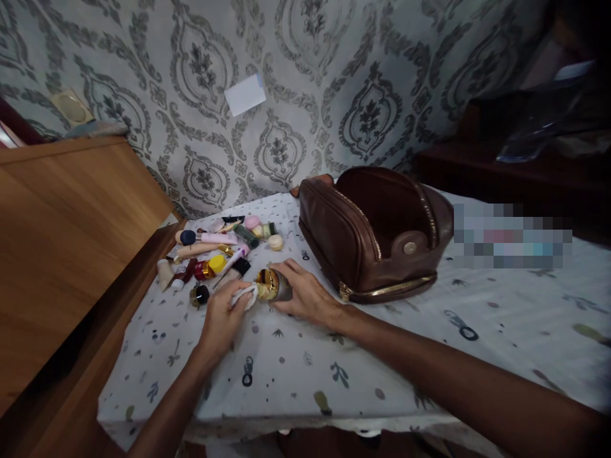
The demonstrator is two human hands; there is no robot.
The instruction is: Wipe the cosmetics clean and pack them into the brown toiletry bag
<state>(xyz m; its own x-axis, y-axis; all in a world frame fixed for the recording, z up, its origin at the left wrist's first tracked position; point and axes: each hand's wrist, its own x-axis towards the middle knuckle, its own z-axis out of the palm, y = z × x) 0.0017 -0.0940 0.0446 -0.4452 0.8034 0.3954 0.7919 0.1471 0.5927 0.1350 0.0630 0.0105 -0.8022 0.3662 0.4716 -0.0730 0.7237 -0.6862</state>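
My right hand (303, 294) is closed round a small bottle (285, 289) with a shiny gold cap (267, 284), tipped on its side above the table. My left hand (225, 315) pinches a folded white cloth (245, 294), its edge up against the gold cap. Behind and left of both hands lies a loose group of cosmetics, among them a yellow-capped bottle (217, 264), a dark green bottle (246, 236) and a pink-handled brush (214, 238). A brown leather toiletry bag (329, 232) stands unzipped to the right of my right hand.
The table is covered by a white patterned cloth (281, 388). A wooden cabinet (81, 222) borders it on the left, and a patterned wall (305, 95) rises behind. Dark furniture (477, 162) stands at the back right, near a blurred-out patch.
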